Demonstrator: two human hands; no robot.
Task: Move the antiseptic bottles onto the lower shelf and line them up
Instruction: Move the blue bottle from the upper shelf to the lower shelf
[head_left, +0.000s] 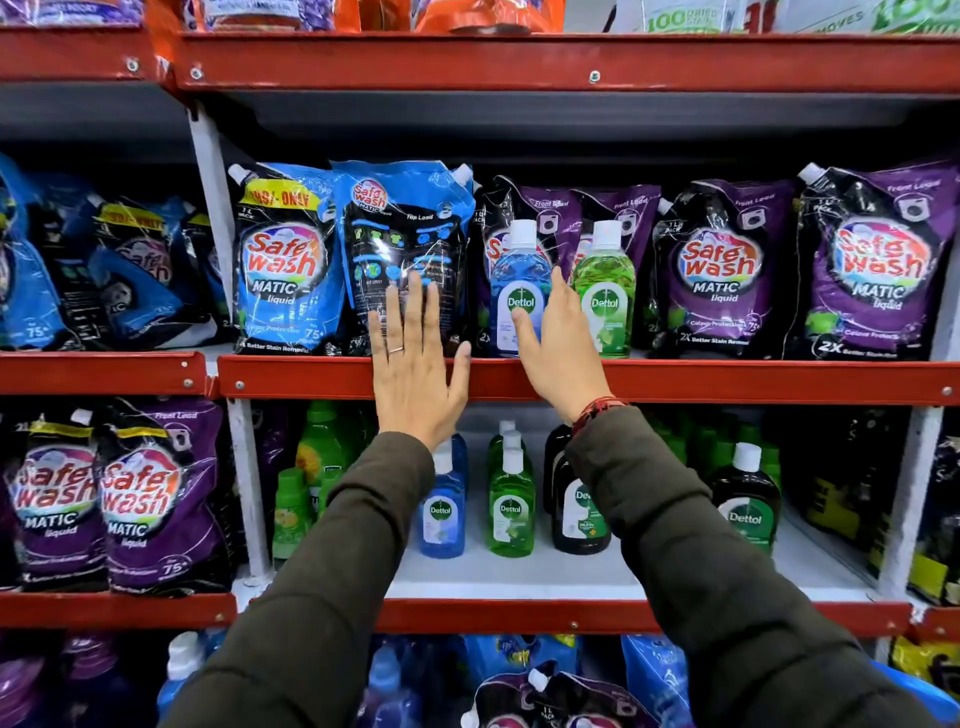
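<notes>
A blue Dettol bottle (520, 280) and a green Dettol bottle (605, 291) stand side by side at the front of the upper shelf (727, 379). My right hand (558, 348) reaches up with fingers apart; its thumb touches the blue bottle's label and its fingers lie between the two bottles. My left hand (415, 364) is raised flat and open in front of a blue detergent pouch (405, 254). On the lower shelf (519, 582) stand a blue bottle (441, 514), a green bottle (511, 504) and two dark Dettol bottles (579, 514) (748, 499).
Purple Safewash pouches (722, 270) stand behind and right of the upper bottles, blue ones (283, 265) to the left. Green bottles (311, 467) crowd the lower shelf's left end, and red shelf rails (519, 62) run across.
</notes>
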